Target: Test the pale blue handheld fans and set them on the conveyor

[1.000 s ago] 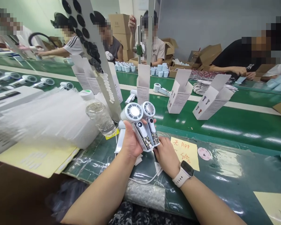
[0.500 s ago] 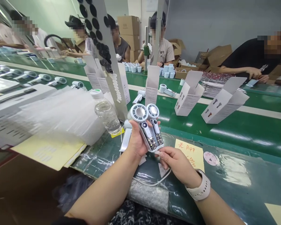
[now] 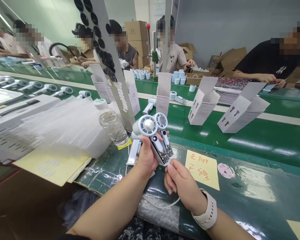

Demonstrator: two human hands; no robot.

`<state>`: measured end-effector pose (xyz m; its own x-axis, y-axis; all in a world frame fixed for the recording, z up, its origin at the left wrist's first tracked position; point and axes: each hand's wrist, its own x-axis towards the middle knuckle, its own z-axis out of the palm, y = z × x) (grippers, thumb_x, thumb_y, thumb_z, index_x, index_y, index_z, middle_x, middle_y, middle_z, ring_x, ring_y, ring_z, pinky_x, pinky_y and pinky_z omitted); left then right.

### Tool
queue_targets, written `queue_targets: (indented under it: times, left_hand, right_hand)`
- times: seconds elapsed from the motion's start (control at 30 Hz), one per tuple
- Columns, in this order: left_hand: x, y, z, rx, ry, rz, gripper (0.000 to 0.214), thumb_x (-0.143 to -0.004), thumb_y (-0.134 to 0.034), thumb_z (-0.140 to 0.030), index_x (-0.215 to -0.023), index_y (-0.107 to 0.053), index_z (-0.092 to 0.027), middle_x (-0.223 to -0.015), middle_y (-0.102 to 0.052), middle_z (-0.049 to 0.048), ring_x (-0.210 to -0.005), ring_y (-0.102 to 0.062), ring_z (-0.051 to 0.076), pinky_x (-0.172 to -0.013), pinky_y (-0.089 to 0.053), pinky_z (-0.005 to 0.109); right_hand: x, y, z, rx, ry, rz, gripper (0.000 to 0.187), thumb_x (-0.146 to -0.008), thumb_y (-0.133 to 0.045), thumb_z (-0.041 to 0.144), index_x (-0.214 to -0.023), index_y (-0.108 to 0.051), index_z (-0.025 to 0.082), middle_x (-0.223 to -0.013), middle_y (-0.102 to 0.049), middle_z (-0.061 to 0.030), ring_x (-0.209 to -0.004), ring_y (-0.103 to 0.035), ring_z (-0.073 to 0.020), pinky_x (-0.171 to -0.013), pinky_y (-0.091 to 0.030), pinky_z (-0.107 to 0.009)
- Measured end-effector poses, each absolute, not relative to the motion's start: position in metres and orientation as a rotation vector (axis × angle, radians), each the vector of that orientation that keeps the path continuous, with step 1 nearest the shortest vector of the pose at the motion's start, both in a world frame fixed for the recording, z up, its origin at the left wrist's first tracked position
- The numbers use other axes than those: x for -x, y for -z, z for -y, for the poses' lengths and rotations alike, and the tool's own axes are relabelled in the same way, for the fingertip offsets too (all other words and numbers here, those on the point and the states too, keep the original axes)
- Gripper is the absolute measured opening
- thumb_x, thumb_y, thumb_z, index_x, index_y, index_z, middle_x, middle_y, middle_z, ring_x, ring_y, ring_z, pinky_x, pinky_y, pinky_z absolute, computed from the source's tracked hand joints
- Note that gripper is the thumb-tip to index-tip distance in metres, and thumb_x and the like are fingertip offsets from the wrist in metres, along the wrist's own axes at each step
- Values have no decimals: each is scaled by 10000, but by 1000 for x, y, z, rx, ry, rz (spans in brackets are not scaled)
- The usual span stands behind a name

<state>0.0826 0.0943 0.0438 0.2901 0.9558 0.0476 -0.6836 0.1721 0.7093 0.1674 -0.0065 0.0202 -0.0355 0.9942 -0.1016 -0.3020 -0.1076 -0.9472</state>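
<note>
While two handheld fans [image 3: 157, 143] tilt up between the hands, the left hand [image 3: 148, 158] has them firmly, fingers wrapped round both handles; just below, the right hand [image 3: 181, 183] curls in, thumb and forefinger pinching at the handles' lower ends.

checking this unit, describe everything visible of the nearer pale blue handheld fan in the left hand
The pale blue, plastic-looking handheld fan has a round slotted head with a silvery disc; its open handle bares a circuit board below a round display. It tilts head up in the left hand, beside a similar fan; the right hand is at its lower end.
</note>
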Motion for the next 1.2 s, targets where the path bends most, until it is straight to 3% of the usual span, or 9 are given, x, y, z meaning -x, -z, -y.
queue_targets:
  times: [0.13, 0.27, 0.43, 0.63, 0.77, 0.87, 0.97, 1.1, 1.2]
  left_hand:
    - [-82, -45, -94, -709, -1192, -449, 676, -515, -681, -837, -603, -619, -169, -894, -736, 80, -806, -687, 223, -675, -542, 308]
    - [-81, -46, -96, -608, -1143, -432, 677, -499, -703, -824, -593, -609, -159, -951, -729, 69, -808, -689, 208, -696, -558, 307]
    - [-79, -48, -98, -424, -1077, -370, 654, -502, -726, -800, -602, -602, -165, -961, -736, 85, -887, -697, 233, -766, -577, 339]
    - [-77, -55, -97, -528, -1086, -291, 642, -546, -707, -796, -602, -604, -165, -975, -728, 80, -895, -702, 233, -804, -580, 344]
    - [-80, -53, -91, -650, -1163, -342, 660, -540, -691, -813, -598, -634, -158, -973, -721, 77, -943, -690, 237, -810, -573, 315]
    - [-81, -51, -88, -738, -1208, -373, 668, -533, -690, -819, -597, -651, -155, -983, -714, 78, -962, -681, 241, -802, -570, 304]
    - [-79, -52, -90, -717, -1174, -384, 661, -529, -700, -818, -619, -655, -165, -979, -711, 68, -957, -681, 245, -793, -572, 317]
    - [-73, -55, -96, -626, -1123, -411, 637, -619, -659, -808, -757, -678, -186, -991, -723, 64, -979, -684, 260, -808, -570, 355]
    - [-72, -53, -96, -637, -1156, -443, 495, -705, -692, -668, -834, -682, -190, -954, -737, 66, -992, -680, 276, -820, -557, 377]
  right_hand:
    - [-170, -23, 5, 1092, -1393, 1007, 473, -881, -527, 678, -786, -516, 214, -450, -457, 89, -455, -471, -118, -521, -384, -256]
    - [-179, -28, 4, 1208, -1264, 1129, 447, -859, -589, 630, -739, -596, 199, -721, -660, -31, -696, -582, -175, -686, -459, -313]
    - [-180, -28, 6, 1172, -1117, 1204, 384, -874, -596, 544, -684, -578, 211, -903, -700, -67, -854, -595, -214, -788, -448, -339]
    - [-179, -27, 6, 1262, -1109, 1035, 433, -890, -564, 598, -704, -592, 208, -682, -644, -19, -728, -600, -185, -740, -458, -319]
    - [-174, -23, 5, 1217, -1225, 868, 462, -873, -554, 653, -701, -530, 225, -409, -452, 73, -508, -556, -164, -590, -442, -289]
    - [-172, -19, 4, 1191, -1266, 814, 456, -881, -554, 640, -687, -503, 230, -393, -434, 78, -472, -529, -159, -558, -424, -284]
    - [-176, -20, 3, 1200, -1217, 910, 429, -908, -544, 597, -705, -540, 219, -571, -573, 13, -625, -562, -172, -675, -448, -312]
    - [-189, -27, 5, 1226, -1039, 1100, 401, -918, -528, 558, -700, -577, 225, -806, -611, -47, -793, -553, -216, -760, -445, -362]
    - [-200, -29, 4, 1366, -807, 1118, 367, -909, -557, 512, -678, -595, 229, -1055, -643, -95, -1036, -561, -278, -935, -418, -438]
